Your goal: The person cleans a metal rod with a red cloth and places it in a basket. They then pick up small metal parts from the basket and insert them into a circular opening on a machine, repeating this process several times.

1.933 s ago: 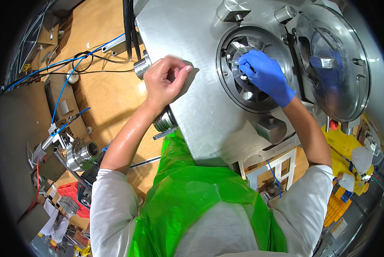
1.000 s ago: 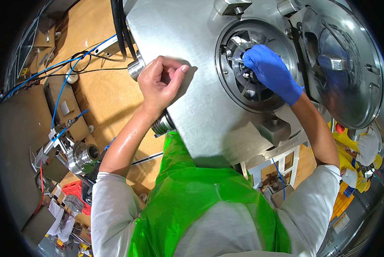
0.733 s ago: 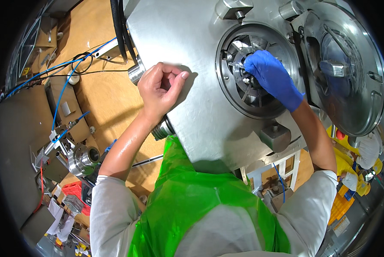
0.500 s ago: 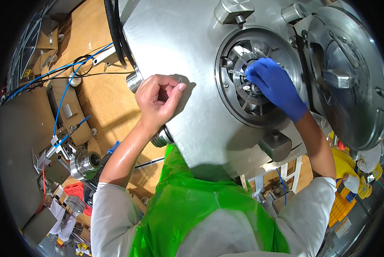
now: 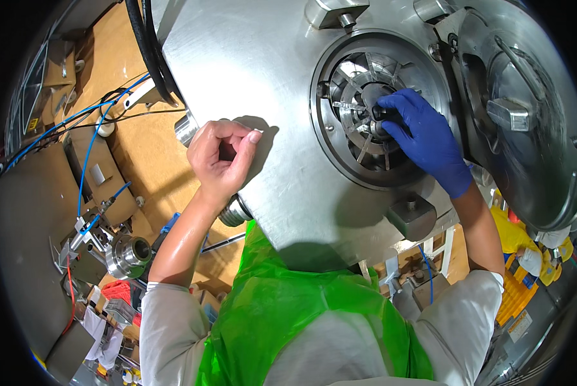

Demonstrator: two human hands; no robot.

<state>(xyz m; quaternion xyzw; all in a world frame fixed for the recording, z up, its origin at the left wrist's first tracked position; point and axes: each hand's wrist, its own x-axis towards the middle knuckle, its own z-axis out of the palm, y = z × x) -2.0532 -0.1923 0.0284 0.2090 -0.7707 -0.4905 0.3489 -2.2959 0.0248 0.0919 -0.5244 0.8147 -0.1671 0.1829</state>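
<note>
My right hand [image 5: 428,140], in a blue glove, reaches into the round opening of a steel machine. Its thumb and fingers close around a dark knob [image 5: 380,114] at the centre of a bladed metal rotor [image 5: 351,106]. Part of the knob is hidden by the glove. Bare and curled, my left hand [image 5: 221,157] is above the left part of the machine's flat steel top [image 5: 269,83]. Its thumb presses against the fingers in a pinch; whatever may be between them is too small to make out.
A heavy round steel lid [image 5: 526,128] stands swung open right of the opening. Steel blocks [image 5: 412,215] sit around the rim. Black hoses [image 5: 148,51] pass the machine's left edge. Blue tubes [image 5: 90,161] and a metal fitting [image 5: 129,256] are farther left. A person in yellow [image 5: 517,235] is at far right.
My right fingers have shifted from over the rotor's middle to a grip around its central knob, baring more blades. My left hand stays pinched. The whole view has shifted slightly.
</note>
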